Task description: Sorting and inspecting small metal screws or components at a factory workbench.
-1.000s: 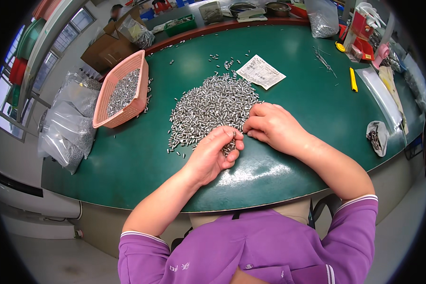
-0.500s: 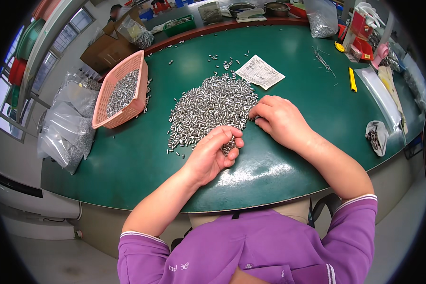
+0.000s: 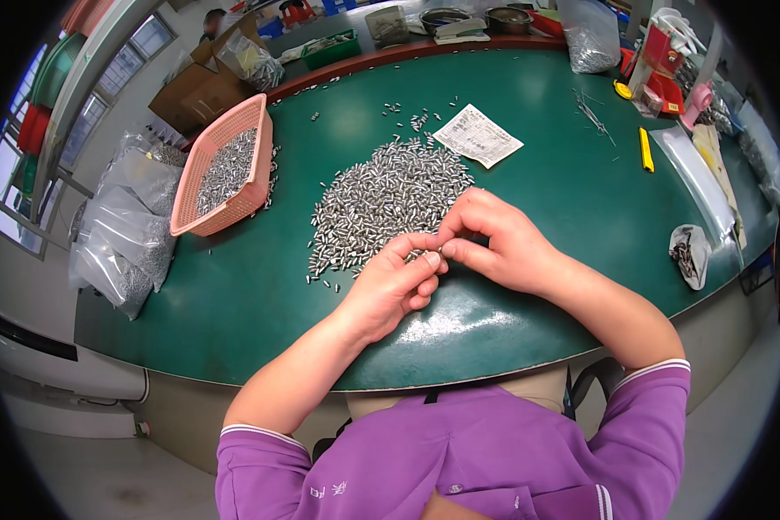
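- Right hand [image 3: 499, 241] swung down-left, now meeting left hand [image 3: 392, 284] mid-frame
- metal pieces [image 3: 381, 201] heaped on the tabletop [image 3: 581, 204], just above the hands, center frame
- left's curled around a few, mostly hidden
- right's pinched nearly closed, can't tell on what

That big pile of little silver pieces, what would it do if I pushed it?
The pile would probably spread out rather than slide as one, since loose pieces lie scattered beside it on the green table. Single pieces might roll, as they look small and rounded. They may be slippery, judging by their shine.
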Tool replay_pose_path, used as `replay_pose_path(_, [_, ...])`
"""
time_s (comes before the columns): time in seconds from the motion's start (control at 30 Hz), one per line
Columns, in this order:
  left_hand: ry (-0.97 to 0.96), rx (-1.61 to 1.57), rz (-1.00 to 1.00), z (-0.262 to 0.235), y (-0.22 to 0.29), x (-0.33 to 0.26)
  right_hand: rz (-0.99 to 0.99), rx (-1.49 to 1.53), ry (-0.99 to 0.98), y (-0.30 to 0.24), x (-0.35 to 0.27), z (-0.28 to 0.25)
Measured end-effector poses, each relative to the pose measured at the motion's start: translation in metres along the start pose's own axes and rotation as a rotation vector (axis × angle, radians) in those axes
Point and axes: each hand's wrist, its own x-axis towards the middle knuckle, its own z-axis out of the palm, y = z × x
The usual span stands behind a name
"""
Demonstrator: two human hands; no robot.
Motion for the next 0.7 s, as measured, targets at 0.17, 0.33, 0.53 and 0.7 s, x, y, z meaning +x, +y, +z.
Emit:
replay_pose_path(0.17, [-0.03,-0.006,-0.002,-0.002,0.0,0.0,0.067,0.083,-0.024,-0.003,-0.001,0.002])
replay_pose_path(0.33, [-0.046,-0.019,-0.002,-0.002,-0.001,0.003,0.078,-0.105,0.069,0.002,0.0,-0.005])
replay_pose_path(0.53, [-0.043,-0.028,0.005,-0.003,0.001,0.001,0.049,-0.442,0.06,0.015,-0.003,-0.01])
replay_pose_path(0.7, [-0.035,-0.036,0.001,-0.001,0.003,-0.001,0.037,-0.51,0.017,0.02,-0.004,-0.01])
